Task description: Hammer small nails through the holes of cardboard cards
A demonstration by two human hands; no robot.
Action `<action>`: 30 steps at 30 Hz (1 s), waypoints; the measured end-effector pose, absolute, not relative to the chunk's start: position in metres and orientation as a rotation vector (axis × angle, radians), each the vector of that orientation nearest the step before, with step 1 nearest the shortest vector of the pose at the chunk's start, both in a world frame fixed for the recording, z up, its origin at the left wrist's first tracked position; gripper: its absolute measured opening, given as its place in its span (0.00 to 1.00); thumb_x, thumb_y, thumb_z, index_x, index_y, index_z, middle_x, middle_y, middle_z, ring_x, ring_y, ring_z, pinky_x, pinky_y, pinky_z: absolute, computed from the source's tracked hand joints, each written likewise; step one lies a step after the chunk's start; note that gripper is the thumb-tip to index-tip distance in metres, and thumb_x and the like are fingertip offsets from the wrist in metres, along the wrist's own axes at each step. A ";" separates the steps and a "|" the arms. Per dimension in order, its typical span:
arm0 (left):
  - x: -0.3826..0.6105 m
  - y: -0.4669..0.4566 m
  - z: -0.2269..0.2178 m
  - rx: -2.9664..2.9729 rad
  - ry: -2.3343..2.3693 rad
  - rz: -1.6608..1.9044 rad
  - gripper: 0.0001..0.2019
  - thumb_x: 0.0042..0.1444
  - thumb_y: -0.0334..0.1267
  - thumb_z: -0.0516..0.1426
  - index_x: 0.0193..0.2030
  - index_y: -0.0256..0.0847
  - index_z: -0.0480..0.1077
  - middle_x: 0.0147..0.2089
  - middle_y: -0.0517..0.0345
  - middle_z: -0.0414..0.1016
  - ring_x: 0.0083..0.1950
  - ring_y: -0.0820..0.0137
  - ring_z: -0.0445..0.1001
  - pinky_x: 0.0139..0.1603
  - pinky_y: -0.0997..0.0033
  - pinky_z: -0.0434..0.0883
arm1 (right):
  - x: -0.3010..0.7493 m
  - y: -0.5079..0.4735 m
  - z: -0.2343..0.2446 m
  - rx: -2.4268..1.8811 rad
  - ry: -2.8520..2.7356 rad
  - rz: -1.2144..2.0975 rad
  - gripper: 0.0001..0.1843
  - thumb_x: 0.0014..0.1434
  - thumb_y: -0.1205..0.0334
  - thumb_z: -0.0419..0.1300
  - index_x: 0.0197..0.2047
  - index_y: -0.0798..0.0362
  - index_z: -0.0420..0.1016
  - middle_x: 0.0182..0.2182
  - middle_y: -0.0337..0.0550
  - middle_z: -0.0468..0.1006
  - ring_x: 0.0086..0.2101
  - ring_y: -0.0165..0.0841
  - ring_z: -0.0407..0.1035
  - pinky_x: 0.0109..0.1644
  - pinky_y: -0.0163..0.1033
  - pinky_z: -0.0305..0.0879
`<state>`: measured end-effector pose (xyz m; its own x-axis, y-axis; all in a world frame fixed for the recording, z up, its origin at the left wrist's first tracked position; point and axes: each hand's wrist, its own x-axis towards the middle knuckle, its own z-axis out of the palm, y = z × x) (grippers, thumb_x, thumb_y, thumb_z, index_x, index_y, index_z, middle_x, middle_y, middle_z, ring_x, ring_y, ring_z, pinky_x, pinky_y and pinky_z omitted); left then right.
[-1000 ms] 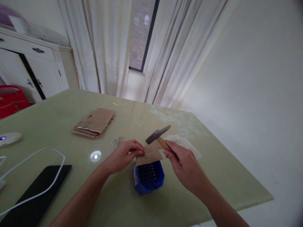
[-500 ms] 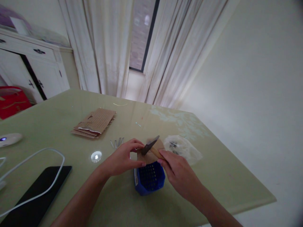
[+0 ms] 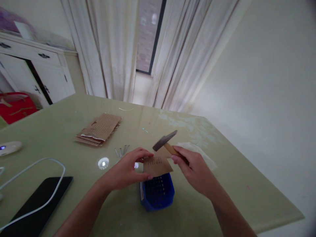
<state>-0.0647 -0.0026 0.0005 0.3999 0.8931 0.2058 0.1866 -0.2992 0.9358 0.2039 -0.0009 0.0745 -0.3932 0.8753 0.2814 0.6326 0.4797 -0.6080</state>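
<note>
My left hand (image 3: 130, 168) grips the left edge of a piece of brown cardboard (image 3: 159, 168), thumb at the near side and fingers at the far side. Rows of small holes or marks run across it. The cardboard lies over the far part of a blue plastic basket (image 3: 160, 194) with a perforated bottom. A hammer (image 3: 165, 140) is in my right hand (image 3: 194, 166), held by its wooden handle. Its dark metal head is raised above the cardboard, apart from it. Several nails (image 3: 122, 150) lie on the table just beyond my left hand.
Stacked cardboard pieces (image 3: 100, 128) lie at the far left of the green table (image 3: 195, 210). A clear plastic bag (image 3: 206, 156) sits behind my right hand. At the left are a black tablet-like slab (image 3: 37, 204), a white cable (image 3: 53, 194) and a white device (image 3: 11, 148).
The hammer has risen off the cardboard, up and to the right, with my right hand. My left hand still holds the cardboard over the basket. The view has shifted slightly.
</note>
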 end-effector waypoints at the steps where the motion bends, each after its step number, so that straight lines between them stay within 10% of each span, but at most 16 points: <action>1: -0.066 -0.001 0.000 1.726 0.955 0.961 0.28 0.52 0.44 0.75 0.61 0.47 0.79 0.64 0.50 0.81 0.63 0.56 0.80 0.65 0.56 0.78 | 0.207 0.010 0.070 -1.248 -2.052 0.699 0.11 0.74 0.56 0.60 0.42 0.51 0.80 0.30 0.42 0.80 0.29 0.36 0.73 0.34 0.38 0.65; 13: -0.131 0.030 -0.035 1.610 2.341 0.606 0.11 0.65 0.45 0.59 0.40 0.41 0.77 0.44 0.38 0.87 0.49 0.43 0.84 0.47 0.50 0.76 | 0.232 0.055 -0.017 -1.015 -1.284 1.529 0.18 0.62 0.46 0.73 0.40 0.54 0.83 0.31 0.40 0.75 0.22 0.26 0.57 0.24 0.35 0.51; 23: -0.131 0.022 -0.041 1.839 2.426 0.381 0.14 0.68 0.38 0.49 0.39 0.39 0.75 0.43 0.36 0.82 0.50 0.45 0.82 0.52 0.49 0.75 | 0.226 0.049 -0.015 -0.956 -1.185 1.587 0.18 0.61 0.46 0.75 0.38 0.54 0.84 0.27 0.38 0.74 0.21 0.25 0.57 0.23 0.33 0.49; 30: -0.074 0.007 -0.008 1.630 1.542 1.225 0.16 0.70 0.50 0.57 0.54 0.44 0.79 0.44 0.55 0.84 0.42 0.63 0.81 0.44 0.66 0.78 | 0.224 0.047 -0.012 -0.979 -1.180 1.585 0.18 0.61 0.46 0.74 0.39 0.53 0.83 0.23 0.35 0.72 0.21 0.26 0.57 0.22 0.33 0.51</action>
<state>-0.0737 0.0074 -0.0085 -0.0884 0.9698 0.2274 0.4404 -0.1667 0.8822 0.2243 0.0469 -0.0121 -0.2791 0.9572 -0.0771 -0.2004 -0.1365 -0.9701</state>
